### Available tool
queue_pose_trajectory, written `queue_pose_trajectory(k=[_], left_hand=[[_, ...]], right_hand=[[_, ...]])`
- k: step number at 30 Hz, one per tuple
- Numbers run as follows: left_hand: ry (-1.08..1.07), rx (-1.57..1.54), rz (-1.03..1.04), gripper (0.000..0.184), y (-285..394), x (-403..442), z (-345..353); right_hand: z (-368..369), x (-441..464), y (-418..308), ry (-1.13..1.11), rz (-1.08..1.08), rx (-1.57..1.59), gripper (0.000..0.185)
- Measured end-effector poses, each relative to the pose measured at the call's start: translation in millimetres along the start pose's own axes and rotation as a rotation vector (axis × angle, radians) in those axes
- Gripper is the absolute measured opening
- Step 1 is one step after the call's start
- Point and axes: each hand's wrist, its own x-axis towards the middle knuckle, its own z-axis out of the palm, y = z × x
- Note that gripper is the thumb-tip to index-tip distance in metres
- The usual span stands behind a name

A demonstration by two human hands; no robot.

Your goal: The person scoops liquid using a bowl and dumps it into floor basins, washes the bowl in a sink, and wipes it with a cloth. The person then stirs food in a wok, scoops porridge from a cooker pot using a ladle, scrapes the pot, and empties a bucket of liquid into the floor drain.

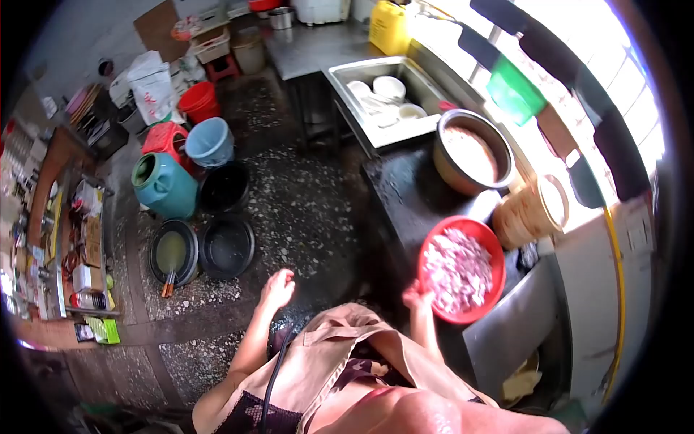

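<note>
My right hand [418, 295] is at the left rim of a red basin [499, 271], its fingers closed on the edge. Chopped pinkish-white pieces [457, 271] fill the basin, which rests at the near end of a dark counter [405, 192]. Over the floor, away from any object, my left hand [277, 289] hangs with its fingers curled; whether it holds anything small is hidden. Just beyond the basin stand a large metal pot [442, 163] with pale liquid and a brownish bucket [517, 217].
A sink [347, 79] with white bowls lies farther along the counter. On the speckled floor [296, 188] at left stand black basins [227, 247], a teal jug [170, 188], a blue bucket [210, 141] and a red bucket [198, 101]. Shelves [61, 217] line the far left.
</note>
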Motion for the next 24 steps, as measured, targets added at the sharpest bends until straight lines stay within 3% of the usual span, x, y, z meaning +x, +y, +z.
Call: queue_pose_trajectory(k=[2,3,4,5,7,8,11,14,16,21,24], left_hand=[[-0.105,0.0,-0.009,0.028,-2.6,-12.6,10.4],[-0.167,0.111,-0.052,0.028,-36.0,17.0,-72.9],[-0.167,0.038,-0.012,0.028,-11.3,65.9,-33.6],[-0.194,0.058,-0.037,0.028,-10.7,75.1,-51.6],[-0.195,0.077,-0.067,0.028,-16.6,109.5,-76.8],[-0.194,0.106,-0.059,0.029,-24.6,127.2,-87.5],[-0.212,0.306,-0.047,0.03,-18.8,191.9,-113.4],[-0.167,0.261,-0.028,0.03,-18.3,242.5,-144.8],[-0.018,-0.082,-0.164,0.03,-38.4,265.4,-160.7],[0.109,0.223,-0.371,0.027,-116.4,293.2,-222.1],[0.104,0.127,-0.598,0.025,-155.4,341.3,-281.1]], right_hand=[[-12.6,8.4,-26.1,0.082,-0.119,-0.011,0.045],[9.8,14.5,58.6,0.162,-0.108,0.013,0.049],[50.8,30.6,-2.7,0.121,-0.238,0.01,0.054],[49.2,39.3,8.5,0.146,-0.273,0.034,0.059],[74.6,36.4,26.3,0.208,-0.119,0.068,0.064],[88.4,29.1,44.8,0.143,-0.121,-0.085,0.062],[156.2,69.8,68.9,0.066,-0.027,-0.251,0.03],[278.1,96.5,119.4,-0.16,0.062,-0.321,0.011],[373.3,110.4,168.0,-0.233,0.126,-0.416,0.01],[583.1,146.2,315.2,-0.563,0.424,-0.733,0.011],[666.2,163.6,408.6,-0.612,0.495,-0.792,0.009]])
